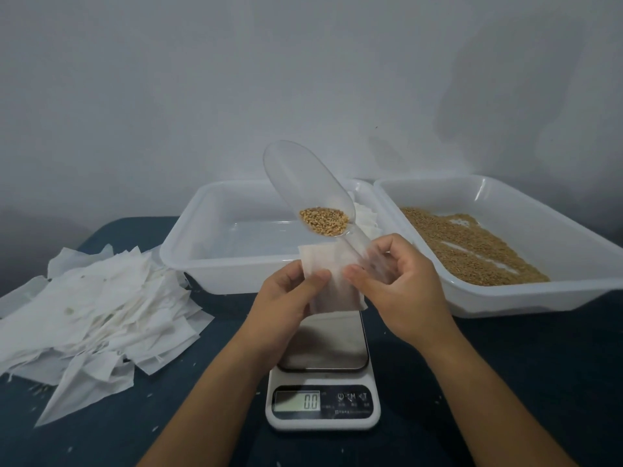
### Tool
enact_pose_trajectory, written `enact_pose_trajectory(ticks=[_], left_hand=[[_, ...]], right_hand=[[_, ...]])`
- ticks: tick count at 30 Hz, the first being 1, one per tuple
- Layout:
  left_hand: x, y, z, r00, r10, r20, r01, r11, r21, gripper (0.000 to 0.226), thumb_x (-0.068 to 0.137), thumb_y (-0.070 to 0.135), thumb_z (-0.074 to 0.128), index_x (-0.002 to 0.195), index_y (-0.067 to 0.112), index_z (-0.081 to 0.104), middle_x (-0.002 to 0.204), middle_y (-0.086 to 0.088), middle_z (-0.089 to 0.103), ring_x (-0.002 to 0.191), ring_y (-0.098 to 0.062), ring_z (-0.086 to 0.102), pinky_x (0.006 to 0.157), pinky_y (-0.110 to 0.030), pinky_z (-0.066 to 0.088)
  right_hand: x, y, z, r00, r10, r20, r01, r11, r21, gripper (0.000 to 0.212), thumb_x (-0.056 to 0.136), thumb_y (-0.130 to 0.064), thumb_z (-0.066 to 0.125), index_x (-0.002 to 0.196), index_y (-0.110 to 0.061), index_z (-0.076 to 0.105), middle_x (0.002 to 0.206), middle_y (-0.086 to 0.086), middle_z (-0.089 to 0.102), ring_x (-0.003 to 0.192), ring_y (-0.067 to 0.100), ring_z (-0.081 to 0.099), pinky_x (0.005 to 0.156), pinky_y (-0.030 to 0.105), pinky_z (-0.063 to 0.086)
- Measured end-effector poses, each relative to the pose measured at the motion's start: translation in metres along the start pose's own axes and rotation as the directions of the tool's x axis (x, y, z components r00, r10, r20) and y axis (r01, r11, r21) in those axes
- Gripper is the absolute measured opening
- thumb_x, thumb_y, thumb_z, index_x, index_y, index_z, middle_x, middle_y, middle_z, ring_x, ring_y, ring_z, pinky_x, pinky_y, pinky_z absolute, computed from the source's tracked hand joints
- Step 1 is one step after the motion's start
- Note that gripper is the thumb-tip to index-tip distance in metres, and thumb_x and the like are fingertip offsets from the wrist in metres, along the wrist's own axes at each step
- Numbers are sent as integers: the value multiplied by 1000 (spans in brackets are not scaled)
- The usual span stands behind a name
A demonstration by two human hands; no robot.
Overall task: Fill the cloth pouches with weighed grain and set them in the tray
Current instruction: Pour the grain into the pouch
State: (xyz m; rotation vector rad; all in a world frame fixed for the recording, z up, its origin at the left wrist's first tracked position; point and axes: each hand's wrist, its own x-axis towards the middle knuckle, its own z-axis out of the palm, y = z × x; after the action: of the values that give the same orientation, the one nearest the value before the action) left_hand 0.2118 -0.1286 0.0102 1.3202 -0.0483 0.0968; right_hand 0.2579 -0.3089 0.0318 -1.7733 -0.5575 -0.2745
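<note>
Seen from the head camera, a person is holding a white cloth pouch (332, 281) above a kitchen scale (323, 375) at the near centre of a dark blue tabletop (505, 382). The left hand (290, 298) is pinching the pouch's left edge, its thumb curled over the front of the cloth. The right hand (401, 281) is pinching the pouch's right side with its thumb while its curled fingers (387, 244) are gripping the handle of a clear plastic scoop (303, 193). The scoop is tilting up and to the far left, with a small heap of golden grain (324, 220) sitting low in its bowl, just above the pouch's top edge and just beyond the fingers.

The scale's plate is lying bare beneath the pouch, and its display (296, 401) is reading 0.0. Beyond the hands, a white tray (188, 261) is sitting at the far centre with a few white pouches at its right end. Touching or just beside it on the right, a second white tray (590, 251) is holding a spread layer of loose grain (472, 251). To the left, a loose pile of empty white pouches (97, 311) is lying on the tabletop.
</note>
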Motion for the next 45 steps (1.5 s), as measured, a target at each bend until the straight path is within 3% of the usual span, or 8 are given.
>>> enact_pose_trajectory(ticks=[4,7,11,14,18,33,38,45], left_hand=[[-1,3,0,1000,26,-8,-25,997,78,19,95,31,70,113,31,78,116,-3,78,109,-21,74,90,-33,61],[-1,5,-9,997,43,-60,-27,971,238,14,92,31,73,104,34,79,107,0,79,102,-22,75,92,-42,61],[-8,11,-24,1000,5,6,-7,925,380,13,84,34,70,93,29,76,92,-2,79,87,-22,77,73,-33,63],[-9,8,-28,999,11,-36,13,794,608,6,85,37,73,88,31,73,83,5,77,74,-14,74,67,-32,61],[-7,2,-28,995,81,-56,-1,571,821,9,90,39,72,88,44,65,79,28,69,73,4,65,61,-14,45],[7,-10,-47,927,133,-349,167,688,706,20,98,49,62,91,32,68,87,15,70,82,-1,63,70,-24,45],[8,-11,-50,910,116,-399,209,703,680,20,98,48,60,88,31,67,82,14,69,77,-3,63,67,-26,45],[7,-11,-48,908,93,-408,223,717,661,20,98,46,61,87,30,68,80,14,67,74,-2,61,63,-24,42]], right_hand=[[1,3,-1,998,47,39,-49,998,40,21,86,-22,84,90,-20,65,83,-10,74,73,1,70,64,13,51],[1,6,-2,990,88,108,-90,996,14,21,85,-24,85,89,-22,65,81,-11,75,72,-1,69,63,11,49],[0,11,-1,974,120,191,-108,991,-76,21,85,-29,85,85,-29,64,86,-14,75,80,-2,70,67,6,46],[-1,15,1,964,146,224,-106,978,-182,24,83,-34,85,82,-31,62,82,-13,72,73,0,66,63,9,45],[0,20,2,955,187,230,-121,954,-274,26,82,-41,84,80,-31,60,78,-14,70,63,1,61,56,14,45],[2,15,0,995,99,21,-97,991,-95,17,87,-41,80,88,-34,65,89,-21,71,73,-2,66,58,19,50],[4,17,0,989,139,-48,-139,990,4,15,88,-36,80,89,-28,67,82,-12,72,49,-1,56,47,15,47],[4,20,0,982,169,-80,-166,985,36,16,89,-33,80,92,-23,68,84,-7,73,46,-1,54,45,15,46]])
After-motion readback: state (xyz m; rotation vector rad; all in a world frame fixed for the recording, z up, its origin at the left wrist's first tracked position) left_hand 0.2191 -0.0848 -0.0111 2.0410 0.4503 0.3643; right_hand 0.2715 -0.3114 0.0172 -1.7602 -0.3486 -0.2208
